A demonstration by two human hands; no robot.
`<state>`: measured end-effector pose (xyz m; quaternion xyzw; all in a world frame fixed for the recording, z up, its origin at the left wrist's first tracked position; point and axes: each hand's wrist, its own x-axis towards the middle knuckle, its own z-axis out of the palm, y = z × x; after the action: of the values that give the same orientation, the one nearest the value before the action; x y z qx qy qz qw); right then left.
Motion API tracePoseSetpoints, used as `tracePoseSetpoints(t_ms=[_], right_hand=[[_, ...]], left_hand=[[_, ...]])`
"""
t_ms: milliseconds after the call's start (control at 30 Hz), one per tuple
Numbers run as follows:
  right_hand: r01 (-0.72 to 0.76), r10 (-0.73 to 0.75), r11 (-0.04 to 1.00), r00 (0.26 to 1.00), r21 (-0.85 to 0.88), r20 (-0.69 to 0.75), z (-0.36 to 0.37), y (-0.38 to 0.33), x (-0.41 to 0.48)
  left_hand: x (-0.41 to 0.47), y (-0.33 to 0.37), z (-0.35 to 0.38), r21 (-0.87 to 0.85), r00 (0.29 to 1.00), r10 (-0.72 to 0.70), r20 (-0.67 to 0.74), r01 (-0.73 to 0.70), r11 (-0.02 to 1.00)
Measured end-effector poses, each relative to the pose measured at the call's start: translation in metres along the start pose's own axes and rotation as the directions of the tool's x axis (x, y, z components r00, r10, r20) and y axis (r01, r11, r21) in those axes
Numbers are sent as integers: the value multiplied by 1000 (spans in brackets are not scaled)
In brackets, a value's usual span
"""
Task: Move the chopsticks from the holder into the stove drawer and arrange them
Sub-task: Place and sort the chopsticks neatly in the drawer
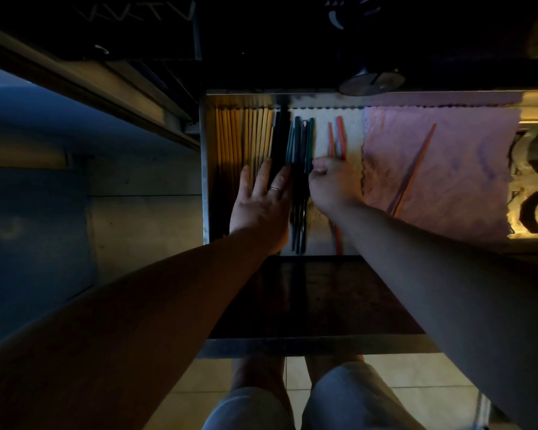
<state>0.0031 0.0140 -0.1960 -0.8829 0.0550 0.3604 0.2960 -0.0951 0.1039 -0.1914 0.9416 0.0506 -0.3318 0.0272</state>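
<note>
Two hands in steel stove drawer [204,169]: left hand [261,203] flat, fingers spread on dark teal chopsticks [300,144]; right hand [331,184] pinches red chopsticks [339,135]. Risk: nudging the sorted rows crooked; stray red pair [416,162] on pink cloth [454,169] gets missed.

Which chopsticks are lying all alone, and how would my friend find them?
Look in the open metal drawer, at its right side where a pink cloth lies. The lone orange chopsticks lie slanted across that cloth, while all the others lie straight in rows to its left.

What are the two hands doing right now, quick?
Left hand: open, lying flat on the chopsticks in the drawer.
Right hand: fingers curled at the dark teal chopsticks; whether it grips any cannot be told.
</note>
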Motion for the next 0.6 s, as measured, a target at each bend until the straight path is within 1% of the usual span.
tracePoseSetpoints(t_ms=[167,300,367,467,600], right_hand=[[5,-6,1000,1000,-25,-15,-1,-4,-2],[16,-16,1000,1000,-4,0,2,-5,-3],[41,-41,999,999,-25,1,2,-5,-4],[57,-57,997,998,-55,6,-1,-4,-3],[58,-55,994,998,-91,42,-5,-3,-1]], left_hand=[[3,-2,3,-23,1000,6,-15,-6,1000],[4,-5,4,-49,1000,15,-13,-15,999],[5,-5,3,-65,999,42,-22,-43,997],[7,-5,1,-85,996,84,13,-83,993],[8,-4,1,-97,996,84,19,-82,992]])
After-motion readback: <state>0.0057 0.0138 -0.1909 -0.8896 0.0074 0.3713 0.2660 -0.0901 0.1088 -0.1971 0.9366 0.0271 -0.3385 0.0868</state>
